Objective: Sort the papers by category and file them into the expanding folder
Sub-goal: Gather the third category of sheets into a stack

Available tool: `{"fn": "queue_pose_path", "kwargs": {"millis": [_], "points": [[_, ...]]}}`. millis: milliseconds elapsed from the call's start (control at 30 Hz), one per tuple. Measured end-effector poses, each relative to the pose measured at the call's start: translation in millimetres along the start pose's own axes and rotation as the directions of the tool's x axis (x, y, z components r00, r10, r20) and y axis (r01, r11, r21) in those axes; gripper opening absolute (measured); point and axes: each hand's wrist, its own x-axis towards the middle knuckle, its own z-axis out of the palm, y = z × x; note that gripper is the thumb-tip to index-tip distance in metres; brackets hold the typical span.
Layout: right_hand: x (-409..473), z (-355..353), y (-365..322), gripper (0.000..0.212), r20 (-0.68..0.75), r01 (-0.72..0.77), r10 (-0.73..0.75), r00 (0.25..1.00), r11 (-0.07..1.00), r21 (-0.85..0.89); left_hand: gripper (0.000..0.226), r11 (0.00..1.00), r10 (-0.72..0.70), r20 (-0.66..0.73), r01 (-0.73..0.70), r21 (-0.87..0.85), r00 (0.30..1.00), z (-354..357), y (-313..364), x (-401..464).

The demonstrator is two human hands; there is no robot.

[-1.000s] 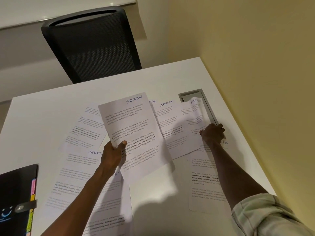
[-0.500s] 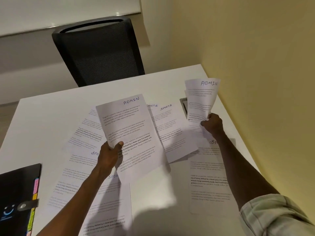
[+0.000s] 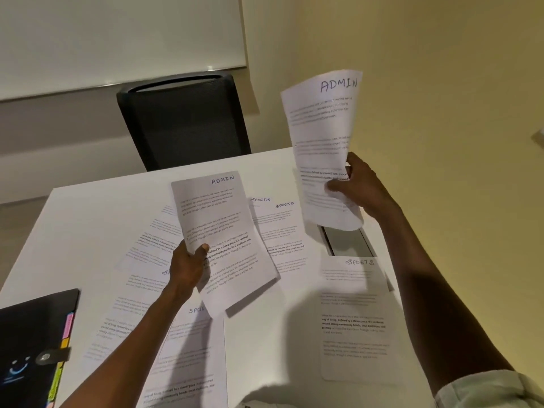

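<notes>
My left hand [image 3: 188, 267] grips the lower left edge of a printed sheet headed ADMIN [image 3: 217, 228], held above the table's middle. My right hand [image 3: 357, 188] pinches a second ADMIN sheet [image 3: 322, 136], raised high and upright at the right. Several sheets headed SPORTS lie spread on the white table [image 3: 88, 219], one at the right [image 3: 353, 319], two overlapping at the middle back [image 3: 279, 231], others under my left arm [image 3: 188, 348]. The black expanding folder [image 3: 32, 343], with coloured tabs and a snap strap, lies shut at the lower left.
A black mesh chair [image 3: 185, 122] stands behind the table's far edge. A grey cable hatch [image 3: 347, 241] is set in the table at the right, partly under papers. A yellow wall runs close along the right side.
My right hand picked an ADMIN sheet off the table near the hatch and lifted it high, up and to the right. My left hand kept holding its ADMIN sheet in about the same place.
</notes>
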Motion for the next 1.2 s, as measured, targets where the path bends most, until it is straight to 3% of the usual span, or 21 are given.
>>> {"fn": "queue_pose_path", "kwargs": {"millis": [133, 300, 400, 500, 567, 667, 833, 933, 1000, 1067, 1133, 1200], "points": [[-26, 9, -24, 0.050, 0.370, -0.119, -0.005, 0.929, 0.943, 0.311, 0.028, 0.999, -0.016, 0.029, 0.017, -0.048, 0.999, -3, 3, -9], [-59, 46, -14, 0.038, 0.567, -0.354, 0.170, 0.806, 0.906, 0.231, 0.014, 0.984, -0.104, 0.178, 0.127, -0.121, 0.978, 1, 8, -37], [-77, 72, 10, 0.047, 0.502, -0.380, 0.331, 0.799, 0.925, -0.004, 0.022, 0.951, -0.133, 0.311, 0.209, -0.226, 0.941, 3, 5, -53], [-97, 86, 24, 0.098, 0.318, -0.307, 0.379, 0.869, 0.918, -0.253, 0.031, 0.921, -0.140, 0.387, 0.263, -0.287, 0.911, -1, -5, -63], [-107, 90, 29, 0.118, 0.267, -0.297, 0.372, 0.889, 0.912, -0.282, 0.031, 0.922, -0.122, 0.423, 0.261, -0.287, 0.898, -5, -8, -72], [-108, 90, 42, 0.124, 0.215, -0.340, 0.372, 0.903, 0.925, -0.171, 0.034, 0.912, -0.094, 0.470, 0.265, -0.312, 0.878, -10, -12, -79], [-117, 105, 50, 0.108, 0.192, -0.403, 0.371, 0.908, 0.900, 0.166, 0.029, 0.930, -0.077, 0.556, 0.261, -0.259, 0.828, -15, -16, -88], [-125, 117, 55, 0.049, 0.209, -0.349, 0.299, 0.931, 0.897, 0.271, 0.029, 0.915, -0.103, 0.542, 0.293, -0.277, 0.834, -16, -21, -92], [-132, 127, 63, 0.031, 0.176, -0.338, 0.296, 0.939, 0.890, 0.307, 0.049, 0.844, -0.184, 0.498, 0.396, -0.362, 0.848, -15, -26, -94], [-140, 138, 69, 0.032, 0.098, -0.312, 0.297, 0.950, 0.920, 0.238, 0.069, 0.842, -0.246, 0.414, 0.405, -0.357, 0.876, -11, -27, -97], [-150, 146, 71, 0.033, 0.028, -0.260, 0.259, 0.965, 0.956, 0.136, 0.062, 0.918, -0.217, 0.320, 0.304, -0.254, 0.922, -8, -31, -101], [-157, 148, 70, 0.029, -0.009, -0.181, 0.184, 0.983, 0.976, 0.117, 0.029, 0.970, -0.029, 0.257, 0.089, -0.226, 0.966, -5, -37, -107]]}}
